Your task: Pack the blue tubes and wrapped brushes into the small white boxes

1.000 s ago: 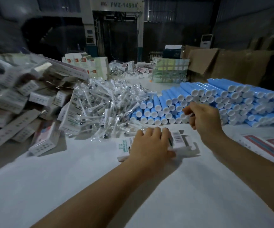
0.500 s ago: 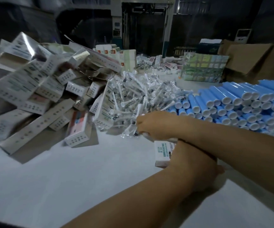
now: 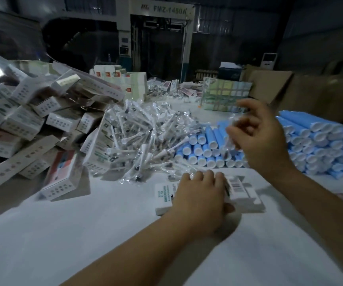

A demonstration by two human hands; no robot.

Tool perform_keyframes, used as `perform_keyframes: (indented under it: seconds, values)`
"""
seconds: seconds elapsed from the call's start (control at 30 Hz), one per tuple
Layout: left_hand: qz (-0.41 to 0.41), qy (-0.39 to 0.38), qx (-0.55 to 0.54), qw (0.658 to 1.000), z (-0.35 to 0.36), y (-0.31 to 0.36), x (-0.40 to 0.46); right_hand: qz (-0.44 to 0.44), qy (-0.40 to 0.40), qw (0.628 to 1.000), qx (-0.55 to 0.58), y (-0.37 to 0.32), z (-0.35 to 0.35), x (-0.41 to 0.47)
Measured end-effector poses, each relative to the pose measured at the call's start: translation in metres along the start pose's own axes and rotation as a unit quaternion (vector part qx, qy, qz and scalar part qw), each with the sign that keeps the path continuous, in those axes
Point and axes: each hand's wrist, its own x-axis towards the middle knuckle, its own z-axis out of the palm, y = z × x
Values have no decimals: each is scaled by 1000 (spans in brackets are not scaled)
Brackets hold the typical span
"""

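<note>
Blue tubes (image 3: pixel 207 149) with white caps lie stacked in rows on the white table (image 3: pixel 63 234), their caps facing the camera; the stack runs from the table's middle out to the right edge of the view. Wrapped brushes (image 3: pixel 143 131), each in clear film, form a loose heap just left of the tubes and touching them. One small white box (image 3: pixel 241 190), printed with green text and a barcode, lies flat on the table in front of both heaps. The left hand (image 3: pixel 202 196) rests palm down on this box, fingers laid over its top and curled at the far edge, thumb at the near side. The right hand (image 3: pixel 257 135) is raised above the near end of the tube stack; its fingers are bent and pinch something clear and blurred that looks like a wrapped brush (image 3: pixel 231 129), though the blur prevents a sure reading. At left, a large pile of boxes (image 3: pixel 32 120), some under clear film, slopes down to the table. Farther back stand upright cartons (image 3: pixel 121 79), a film-wrapped bundle (image 3: pixel 226 96), brown cardboard (image 3: pixel 269 87) and a machine frame (image 3: pixel 162 38) marked FMZ-1450A.
</note>
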Motion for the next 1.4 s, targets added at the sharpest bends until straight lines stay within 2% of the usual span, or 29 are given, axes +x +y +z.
perform_keyframes:
  seconds: [0.1,0.17,0.23,0.3,0.4,0.5,0.63,0.7,0.83,1.1,1.4]
  values:
    - [-31,38,5,999,-2,-3,3,136,187,969,90,15,-44,-21]
    - [-55,56,-7,997,0,-3,4,232,239,934,132,28,-56,-36]
    - [-70,63,-1,996,0,-3,6,300,252,904,174,37,-58,-45]
    - [-84,68,13,994,1,-4,7,327,241,899,162,41,-51,-46]
    - [-84,74,25,993,3,-2,7,327,222,916,64,42,-36,-49]
    - [-75,87,28,993,5,2,7,325,211,922,16,39,-21,-55]
    - [-74,81,29,994,6,5,8,335,117,935,30,31,-8,-65]
    - [-74,80,36,993,6,3,8,309,104,945,14,29,-9,-68]
    - [-85,87,32,992,5,-3,8,229,146,960,-75,27,-19,-70]
    - [-119,94,51,987,9,-7,12,251,82,964,-29,23,-6,-79]
    - [-110,97,81,986,12,-4,13,272,43,961,22,22,-2,-84]
